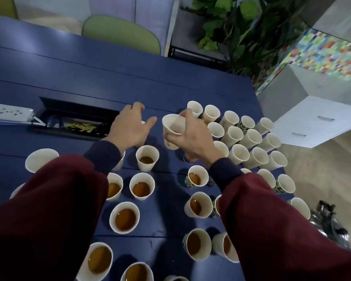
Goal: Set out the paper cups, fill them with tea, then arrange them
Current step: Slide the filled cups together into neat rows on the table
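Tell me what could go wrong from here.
1. The right sleeve hangs right over tea-filled cups; pulling the arm back could knock one over.
2. The right hand holds an empty cup tilted beside the tightly packed unfilled cups; a bump may topple several.

This looks like an office meeting room. A long blue bench (130,78) has a recessed cable well (75,116) set into its top, with a white power strip (8,113) lying beside it. Green upholstered chairs (120,33) stand at the far edge against a pale partition wall (109,7). Past the bench's end are a large leafy plant (237,23), a white drawer unit (316,122) and a panel of small coloured squares (322,55). Dozens of paper cups (251,136) crowd the bench, as if for a gathering.
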`<state>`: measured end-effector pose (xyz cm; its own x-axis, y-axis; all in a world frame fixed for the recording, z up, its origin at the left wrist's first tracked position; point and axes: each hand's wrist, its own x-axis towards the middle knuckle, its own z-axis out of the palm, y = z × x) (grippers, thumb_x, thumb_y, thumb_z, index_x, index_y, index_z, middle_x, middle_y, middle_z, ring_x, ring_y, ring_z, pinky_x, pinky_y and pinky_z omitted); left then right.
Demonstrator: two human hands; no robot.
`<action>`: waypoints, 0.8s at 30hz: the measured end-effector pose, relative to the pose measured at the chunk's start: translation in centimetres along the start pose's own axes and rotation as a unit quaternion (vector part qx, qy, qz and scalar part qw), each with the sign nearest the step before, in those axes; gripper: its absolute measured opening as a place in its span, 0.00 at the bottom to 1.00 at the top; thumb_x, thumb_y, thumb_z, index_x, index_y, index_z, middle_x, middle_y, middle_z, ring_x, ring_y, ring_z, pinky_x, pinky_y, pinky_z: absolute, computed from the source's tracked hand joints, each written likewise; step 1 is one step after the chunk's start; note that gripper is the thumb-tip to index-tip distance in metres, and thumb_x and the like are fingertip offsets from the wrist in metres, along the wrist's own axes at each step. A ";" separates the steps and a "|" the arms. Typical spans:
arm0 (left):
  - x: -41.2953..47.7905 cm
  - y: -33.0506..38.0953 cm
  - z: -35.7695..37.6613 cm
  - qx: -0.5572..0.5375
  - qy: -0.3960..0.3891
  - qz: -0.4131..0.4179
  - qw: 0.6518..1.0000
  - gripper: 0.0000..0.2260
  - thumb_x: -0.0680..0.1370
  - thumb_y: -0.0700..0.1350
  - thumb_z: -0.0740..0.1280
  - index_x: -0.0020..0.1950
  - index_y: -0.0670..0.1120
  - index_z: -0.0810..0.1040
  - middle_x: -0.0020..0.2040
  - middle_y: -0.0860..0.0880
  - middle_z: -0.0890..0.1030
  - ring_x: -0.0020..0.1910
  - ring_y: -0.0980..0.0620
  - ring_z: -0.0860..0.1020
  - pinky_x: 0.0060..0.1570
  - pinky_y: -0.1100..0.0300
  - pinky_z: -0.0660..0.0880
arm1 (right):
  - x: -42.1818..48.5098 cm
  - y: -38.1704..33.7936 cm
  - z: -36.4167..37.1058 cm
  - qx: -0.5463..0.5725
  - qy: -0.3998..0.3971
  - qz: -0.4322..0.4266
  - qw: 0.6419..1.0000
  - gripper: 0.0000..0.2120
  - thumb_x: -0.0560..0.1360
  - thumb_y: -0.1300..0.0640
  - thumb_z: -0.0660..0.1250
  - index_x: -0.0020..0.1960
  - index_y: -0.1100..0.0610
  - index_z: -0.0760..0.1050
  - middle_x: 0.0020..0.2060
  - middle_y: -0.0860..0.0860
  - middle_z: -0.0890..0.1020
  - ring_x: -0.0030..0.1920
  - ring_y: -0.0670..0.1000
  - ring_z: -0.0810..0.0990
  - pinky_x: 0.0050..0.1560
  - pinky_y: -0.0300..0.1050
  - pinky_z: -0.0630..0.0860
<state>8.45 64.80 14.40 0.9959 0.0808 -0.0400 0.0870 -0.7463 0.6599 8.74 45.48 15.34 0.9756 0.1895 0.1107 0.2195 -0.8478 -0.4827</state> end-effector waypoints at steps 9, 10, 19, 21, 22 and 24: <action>5.2 -3.3 2.7 0.147 -0.052 -0.033 0.987 0.31 0.76 0.57 0.70 0.72 0.42 0.66 0.68 0.38 0.69 0.66 0.38 0.69 0.63 0.43 0.71 | 9.8 4.5 2.5 0.031 0.023 0.056 0.998 0.29 0.73 0.41 0.72 0.66 0.55 0.68 0.52 0.51 0.81 0.51 0.54 0.78 0.48 0.47 0.72; 5.8 -3.5 3.1 0.158 -0.063 -0.034 0.985 0.33 0.75 0.58 0.71 0.72 0.43 0.65 0.68 0.39 0.69 0.66 0.38 0.68 0.63 0.43 0.71 | 10.6 4.8 3.1 0.029 0.020 0.057 0.998 0.28 0.74 0.41 0.72 0.66 0.56 0.69 0.51 0.51 0.80 0.50 0.53 0.78 0.48 0.45 0.70; 6.9 -5.0 5.0 0.208 -0.106 -0.015 0.972 0.20 0.78 0.54 0.67 0.67 0.49 0.72 0.58 0.43 0.74 0.56 0.41 0.77 0.50 0.49 0.75 | 16.4 6.7 7.9 0.019 -0.009 0.110 0.994 0.26 0.74 0.42 0.71 0.61 0.58 0.68 0.53 0.55 0.81 0.52 0.58 0.80 0.51 0.51 0.74; 6.8 -5.2 5.1 0.208 -0.099 -0.014 0.973 0.18 0.79 0.54 0.66 0.67 0.50 0.72 0.57 0.44 0.74 0.55 0.42 0.77 0.47 0.51 0.74 | 16.9 7.0 8.8 0.005 -0.015 0.122 0.992 0.26 0.74 0.42 0.71 0.61 0.59 0.68 0.54 0.56 0.81 0.53 0.59 0.80 0.49 0.49 0.72; 6.7 -5.3 5.1 0.206 -0.097 -0.014 0.974 0.18 0.79 0.54 0.66 0.67 0.51 0.72 0.56 0.45 0.74 0.54 0.42 0.77 0.47 0.51 0.74 | 17.1 7.2 9.2 -0.002 -0.019 0.128 0.992 0.26 0.74 0.43 0.71 0.61 0.59 0.68 0.55 0.57 0.81 0.54 0.60 0.80 0.49 0.49 0.71; 6.7 -5.4 5.1 0.205 -0.095 -0.012 0.974 0.18 0.79 0.55 0.65 0.67 0.51 0.72 0.56 0.45 0.74 0.53 0.42 0.77 0.47 0.50 0.75 | 17.2 7.6 9.9 -0.013 -0.026 0.143 0.989 0.26 0.75 0.43 0.70 0.61 0.60 0.68 0.55 0.58 0.81 0.55 0.60 0.79 0.48 0.48 0.70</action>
<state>14.74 66.02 6.76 0.9765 0.0074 -0.2156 0.0742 -0.9499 0.3035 27.23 47.21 4.99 0.9968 -0.0346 -0.0717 -0.0642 -0.8825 -0.4660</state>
